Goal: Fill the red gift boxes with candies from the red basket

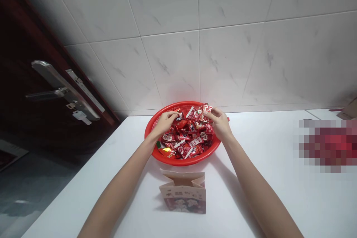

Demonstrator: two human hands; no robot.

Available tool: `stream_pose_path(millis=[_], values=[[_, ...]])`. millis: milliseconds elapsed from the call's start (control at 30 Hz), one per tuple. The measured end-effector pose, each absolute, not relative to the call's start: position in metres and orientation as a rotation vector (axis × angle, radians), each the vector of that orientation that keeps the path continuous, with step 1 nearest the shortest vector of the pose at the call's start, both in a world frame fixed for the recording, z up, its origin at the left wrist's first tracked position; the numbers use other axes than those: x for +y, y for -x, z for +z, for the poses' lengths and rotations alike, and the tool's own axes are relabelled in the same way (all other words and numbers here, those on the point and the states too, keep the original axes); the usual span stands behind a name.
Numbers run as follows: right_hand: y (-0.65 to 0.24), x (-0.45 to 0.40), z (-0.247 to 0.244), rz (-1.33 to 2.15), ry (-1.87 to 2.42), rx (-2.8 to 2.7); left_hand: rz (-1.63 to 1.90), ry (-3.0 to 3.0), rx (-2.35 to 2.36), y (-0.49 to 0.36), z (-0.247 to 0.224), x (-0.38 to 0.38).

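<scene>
Here, RH w/ pkt, over bskt

Sole view: from my head, facing forward and down over the near side of the white table. My forearms run in from the bottom edge; left hand and right hand sit near mid-frame at the red basket, arms' length off. Tiled wall beyond, across the top; dark door slants at frame left.
</scene>
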State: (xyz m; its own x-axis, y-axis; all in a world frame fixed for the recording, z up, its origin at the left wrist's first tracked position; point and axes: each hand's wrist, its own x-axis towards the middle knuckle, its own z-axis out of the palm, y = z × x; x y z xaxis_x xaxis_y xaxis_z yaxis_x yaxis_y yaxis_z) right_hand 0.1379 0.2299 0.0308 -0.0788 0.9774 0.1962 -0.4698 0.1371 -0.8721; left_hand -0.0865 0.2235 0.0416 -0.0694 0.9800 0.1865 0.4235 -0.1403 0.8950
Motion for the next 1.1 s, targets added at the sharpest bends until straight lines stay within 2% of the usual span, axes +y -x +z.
stream_pose_path(millis=[167, 267, 533, 733, 933, 1000, 1100], values=[[-0.139, 0.227, 0.032, 1.339, 0.712, -1.154, 1.404, -1.507, 1.467, 0.090, 0.041, 0.228], [-0.139, 0.224, 0.035, 1.362, 0.735, -1.279, 1.359, -1.556, 1.442, 0.091, 0.040, 0.228], [-0.141, 0.221, 0.039, 1.551, 0.688, -1.259, 0.978, -1.922, 1.337, 0.073, 0.050, 0.214], [-0.139, 0.223, 0.037, 1.504, 0.693, -1.280, 0.769, -1.980, 1.429, 0.073, 0.047, 0.214], [-0.137, 0.224, 0.034, 1.396, 0.718, -1.224, 0.051, -2.304, 1.528, 0.083, 0.029, 0.224], [-0.138, 0.224, 0.035, 1.380, 0.709, -1.212, 0.088, -2.338, 1.586, 0.083, 0.028, 0.226], [-0.138, 0.224, 0.035, 1.336, 0.712, -1.199, 0.385, -2.289, 1.663, 0.082, 0.032, 0.227]])
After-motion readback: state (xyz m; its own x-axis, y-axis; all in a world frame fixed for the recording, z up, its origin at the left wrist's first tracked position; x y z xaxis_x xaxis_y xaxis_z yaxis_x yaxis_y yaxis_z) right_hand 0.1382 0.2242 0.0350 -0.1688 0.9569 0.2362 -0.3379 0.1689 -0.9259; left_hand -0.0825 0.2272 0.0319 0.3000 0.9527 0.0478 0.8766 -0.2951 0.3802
